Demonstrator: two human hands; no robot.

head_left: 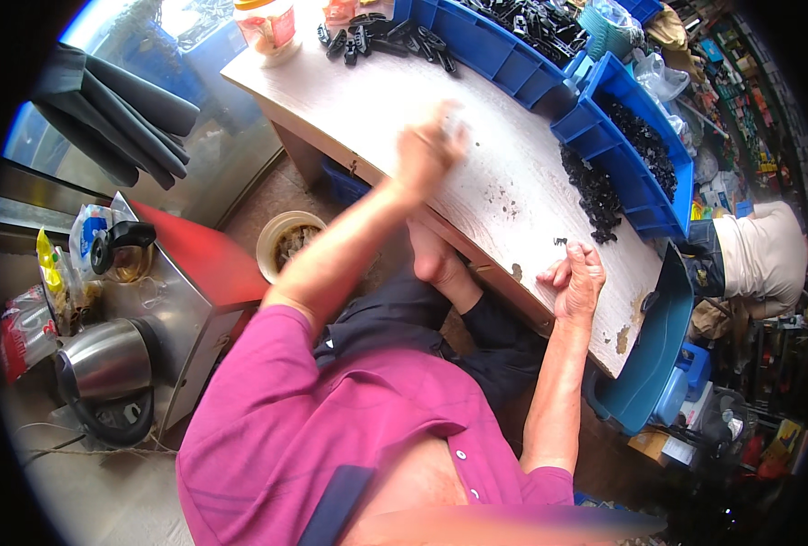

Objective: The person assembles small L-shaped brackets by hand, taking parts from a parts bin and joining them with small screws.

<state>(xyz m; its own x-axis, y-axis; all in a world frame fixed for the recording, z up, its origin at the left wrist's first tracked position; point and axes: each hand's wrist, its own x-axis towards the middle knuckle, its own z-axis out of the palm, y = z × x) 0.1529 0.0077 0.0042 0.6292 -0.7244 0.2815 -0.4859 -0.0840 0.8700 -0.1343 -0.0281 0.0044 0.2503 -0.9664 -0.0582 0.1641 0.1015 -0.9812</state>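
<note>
My left hand (429, 153) is over the middle of the pale worktable (377, 100), smeared by motion, so its fingers and anything in them cannot be made out. Near the table's right end my right hand (575, 278) is closed, fingers curled. A small black plastic part (560, 241) with short prongs shows at its fingertips, apparently pinched there. Beyond that hand lies a heap of small black parts (593, 196), spilling from the front of a blue bin (618, 136) that holds more. Several longer black plastic pieces (390, 41) lie at the table's far left.
A long blue bin (504, 55) of black pieces lines the far edge, near a lidded plastic jar (267, 32). A teal tub (645, 364) stands off the right end. To my left are a steel kettle (108, 359) and a bucket (281, 227). Another person (759, 259) bends at right.
</note>
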